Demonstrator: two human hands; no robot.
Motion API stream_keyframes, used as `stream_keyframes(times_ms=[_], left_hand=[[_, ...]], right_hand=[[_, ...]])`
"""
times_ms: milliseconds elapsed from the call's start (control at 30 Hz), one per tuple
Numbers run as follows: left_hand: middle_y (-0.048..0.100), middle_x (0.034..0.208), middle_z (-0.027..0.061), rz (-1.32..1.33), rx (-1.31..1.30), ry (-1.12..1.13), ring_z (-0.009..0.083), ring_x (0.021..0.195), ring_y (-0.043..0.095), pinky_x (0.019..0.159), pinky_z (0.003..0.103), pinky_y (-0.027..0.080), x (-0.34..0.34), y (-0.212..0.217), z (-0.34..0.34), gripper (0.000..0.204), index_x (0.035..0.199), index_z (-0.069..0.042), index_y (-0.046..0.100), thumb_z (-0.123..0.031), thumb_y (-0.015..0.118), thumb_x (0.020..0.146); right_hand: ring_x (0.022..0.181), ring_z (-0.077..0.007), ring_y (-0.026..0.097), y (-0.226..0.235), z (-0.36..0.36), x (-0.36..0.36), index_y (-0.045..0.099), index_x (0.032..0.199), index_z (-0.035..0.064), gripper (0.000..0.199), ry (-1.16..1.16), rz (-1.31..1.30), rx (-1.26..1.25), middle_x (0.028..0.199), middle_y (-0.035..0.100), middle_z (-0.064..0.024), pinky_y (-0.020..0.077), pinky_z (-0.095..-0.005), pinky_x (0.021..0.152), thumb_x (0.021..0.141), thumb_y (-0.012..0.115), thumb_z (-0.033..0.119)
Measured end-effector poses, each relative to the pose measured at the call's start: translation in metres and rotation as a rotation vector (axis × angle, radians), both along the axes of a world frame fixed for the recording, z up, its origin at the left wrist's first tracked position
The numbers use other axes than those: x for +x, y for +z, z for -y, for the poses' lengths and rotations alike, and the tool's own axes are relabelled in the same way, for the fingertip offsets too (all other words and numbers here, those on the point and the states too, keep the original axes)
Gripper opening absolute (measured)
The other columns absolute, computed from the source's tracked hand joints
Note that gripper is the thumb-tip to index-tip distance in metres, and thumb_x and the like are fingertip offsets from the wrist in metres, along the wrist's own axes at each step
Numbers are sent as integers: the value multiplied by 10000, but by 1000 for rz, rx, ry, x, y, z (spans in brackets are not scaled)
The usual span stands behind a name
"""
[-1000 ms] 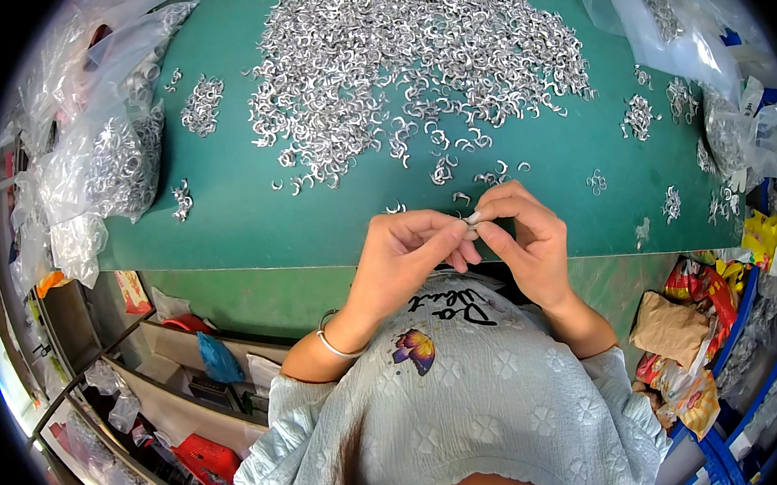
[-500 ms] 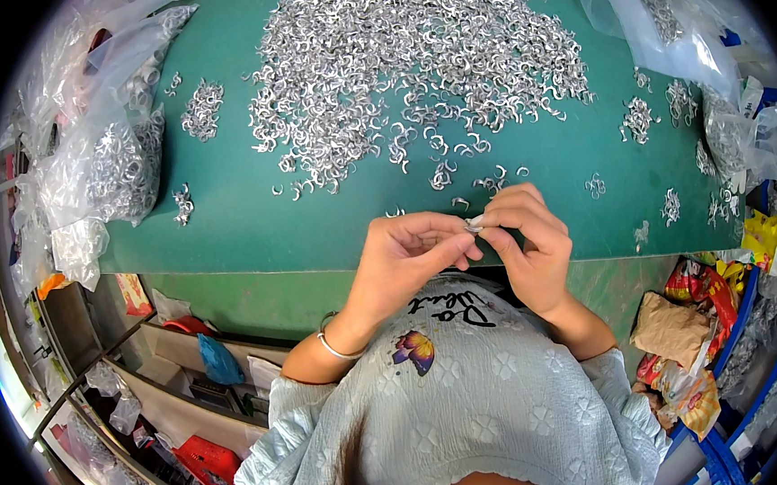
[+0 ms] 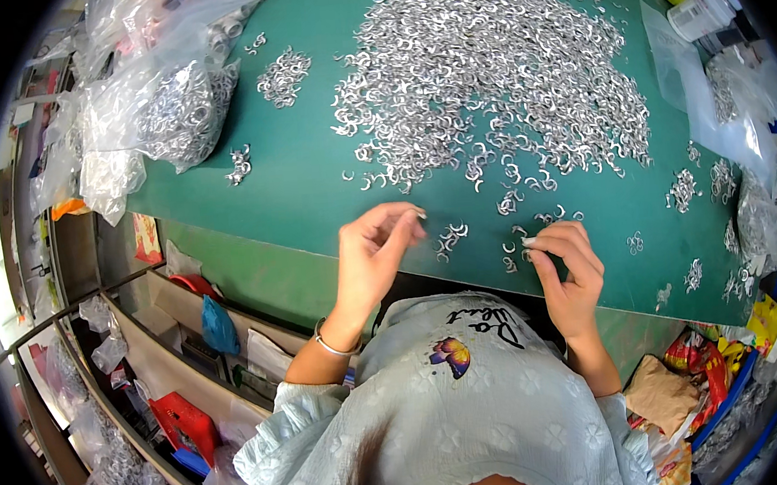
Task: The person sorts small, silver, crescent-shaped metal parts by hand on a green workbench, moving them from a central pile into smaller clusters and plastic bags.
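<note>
My left hand (image 3: 375, 248) is raised above the near edge of the green table, its thumb and fingers curled together. Whatever lies between those fingertips is too small to make out. Lower on the right, my right hand (image 3: 572, 267) has thumb and index finger close around a small curved metal piece (image 3: 526, 254) at the tabletop. Several loose curved pieces (image 3: 510, 261) lie just left of its fingertips. Another little cluster of pieces (image 3: 450, 239) sits between my two hands. Beyond them spreads a large heap of silvery curved metal pieces (image 3: 494, 73).
Clear plastic bags of metal pieces (image 3: 177, 113) stand at the table's left. Small piles (image 3: 682, 189) and more bags (image 3: 756, 217) line the right side, with a white jar (image 3: 701, 13) behind. Below left are shelf compartments (image 3: 189, 347); crumpled packaging (image 3: 665, 394) lies below right.
My hands, together over a small metal piece before, have moved apart. The left is drawn back leftward; the right has gone down right to the loose pieces. The whole view has shifted and tilted.
</note>
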State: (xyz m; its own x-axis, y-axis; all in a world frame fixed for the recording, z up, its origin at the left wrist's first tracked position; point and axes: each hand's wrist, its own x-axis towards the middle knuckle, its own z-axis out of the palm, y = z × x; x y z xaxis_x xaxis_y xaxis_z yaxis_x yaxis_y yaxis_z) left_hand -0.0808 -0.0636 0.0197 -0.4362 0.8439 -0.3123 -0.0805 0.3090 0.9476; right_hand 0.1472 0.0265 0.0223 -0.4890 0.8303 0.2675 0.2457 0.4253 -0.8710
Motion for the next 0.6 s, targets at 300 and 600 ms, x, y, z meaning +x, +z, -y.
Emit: stream_keyframes(times_ms=[300,600], left_hand=[[659,813,88,-788,49,265,143,699,572,679,263,478,-60,-15,-1,87,889,35,706,51,691,804],[658,806,49,-884,15,285,100,704,568,616,236,442,-109,-31,-9,85,918,9,717,-39,708,848]], right_hand=[[992,-306,566,3,-13,5,683,961,6,184,-65,281,98,1009,637,-107,431,-393,891,781,704,-19],[1180,-302,513,10,-30,1,654,1092,38,285,-5,521,171,1224,574,-104,358,-400,989,813,707,74]])
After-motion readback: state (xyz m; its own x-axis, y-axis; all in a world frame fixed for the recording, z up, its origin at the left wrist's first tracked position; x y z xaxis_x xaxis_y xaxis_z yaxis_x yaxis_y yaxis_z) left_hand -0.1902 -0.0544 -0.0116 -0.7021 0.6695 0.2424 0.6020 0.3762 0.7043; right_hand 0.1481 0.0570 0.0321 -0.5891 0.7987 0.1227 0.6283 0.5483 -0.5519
